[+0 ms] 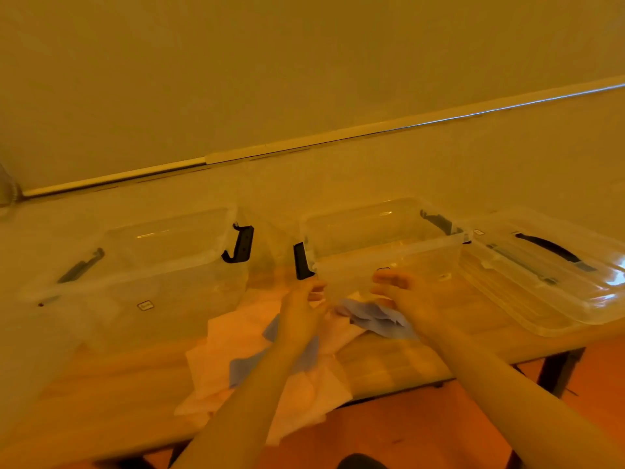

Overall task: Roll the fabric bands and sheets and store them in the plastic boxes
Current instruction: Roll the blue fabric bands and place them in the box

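Two fabrics lie heaped on my wooden table [389,360]: pink sheet [236,336] spread wide, blue fabric [375,316] bunched on it under my right hand [406,296]. Left hand [301,309] beside it; blur hides whether either pinches cloth. Behind stand the left box [162,262], right box [389,245] and, rightmost, a clear lid [548,275].

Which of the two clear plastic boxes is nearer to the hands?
The right box, in front of both hands and beside the loose lid. The left box stands apart, off to the left of the fabric pile.
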